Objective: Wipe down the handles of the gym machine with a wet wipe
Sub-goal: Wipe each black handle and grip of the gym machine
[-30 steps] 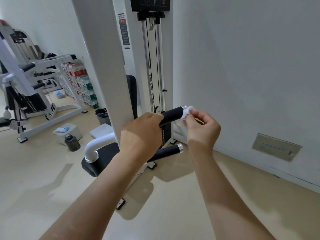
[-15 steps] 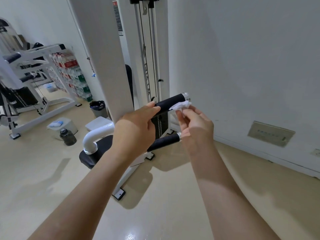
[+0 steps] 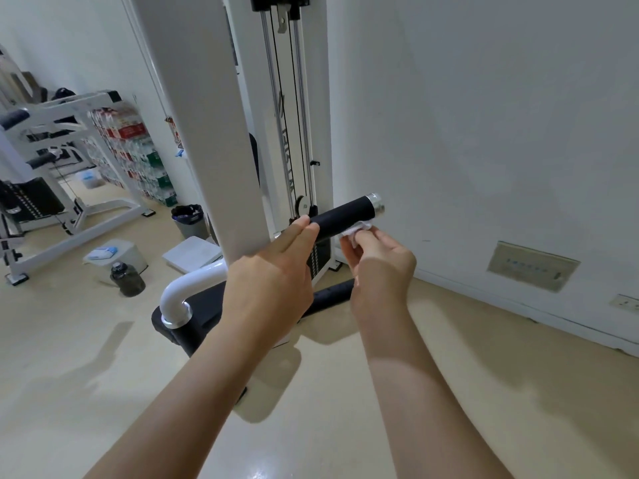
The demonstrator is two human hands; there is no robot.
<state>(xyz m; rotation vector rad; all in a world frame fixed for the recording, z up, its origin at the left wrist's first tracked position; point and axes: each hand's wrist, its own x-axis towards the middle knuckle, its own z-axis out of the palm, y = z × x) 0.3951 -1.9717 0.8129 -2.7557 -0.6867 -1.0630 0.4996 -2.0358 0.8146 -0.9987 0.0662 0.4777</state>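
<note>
Wipe point(image 3: 356, 231) moved under handle point(image 3: 345, 216), right hand point(image 3: 380, 267) pinching it, left hand point(image 3: 273, 281) touching handle, fingers straight

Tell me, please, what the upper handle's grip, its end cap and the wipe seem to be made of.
Grip: probably a rubber or foam sleeve; matte black, with no glare on it.
End cap: likely metal, polished or chromed; silvery with bright highlights.
Wipe: thin white paper or nonwoven cloth; soft, crumpled into folds. Whether it is wet cannot be told.
</note>
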